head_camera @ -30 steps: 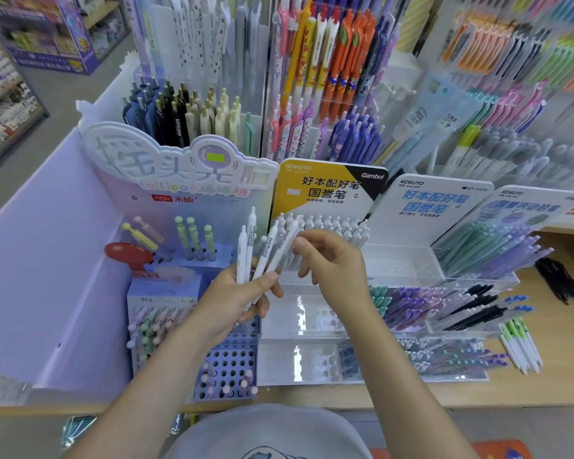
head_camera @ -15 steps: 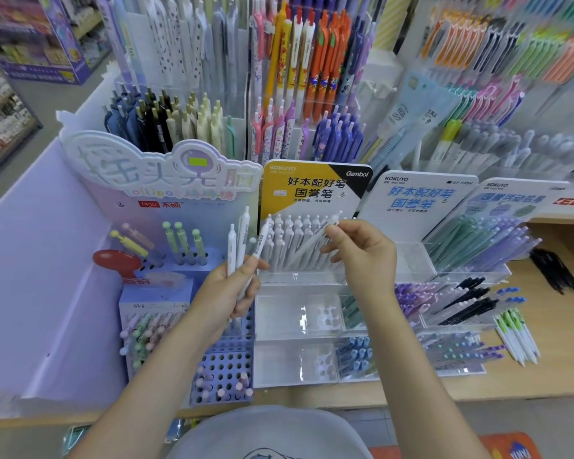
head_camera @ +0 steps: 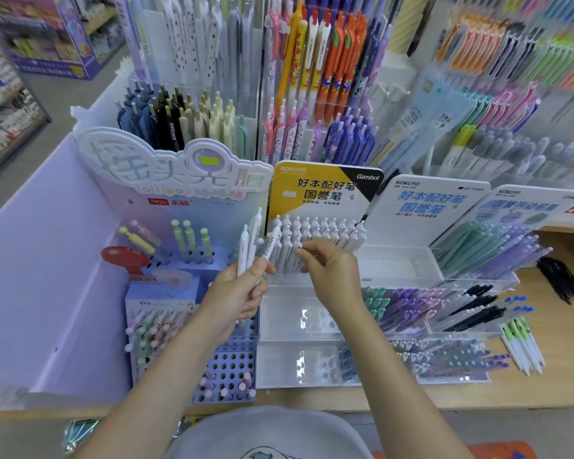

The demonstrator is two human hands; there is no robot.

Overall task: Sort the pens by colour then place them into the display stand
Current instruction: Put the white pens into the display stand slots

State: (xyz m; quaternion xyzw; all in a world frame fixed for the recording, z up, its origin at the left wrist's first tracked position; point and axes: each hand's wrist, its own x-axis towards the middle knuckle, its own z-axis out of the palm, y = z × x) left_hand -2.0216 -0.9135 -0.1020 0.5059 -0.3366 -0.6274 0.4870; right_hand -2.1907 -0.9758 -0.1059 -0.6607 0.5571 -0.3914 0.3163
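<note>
Upright white pens (head_camera: 315,240) fill the clear tray (head_camera: 398,263); left hand (head_camera: 242,293) fingers grip three more, right hand (head_camera: 332,270) fingers curl empty.

Half a second ago the right hand (head_camera: 332,273) held a white pen over the rows of white pens (head_camera: 315,240) under the yellow Kokuyo card; that pen is gone from its grip, and the hand has come back toward the left hand (head_camera: 242,293), its fingertips now at the bunch of white pens (head_camera: 251,246) held there, which has thinned from about four to three.
</note>
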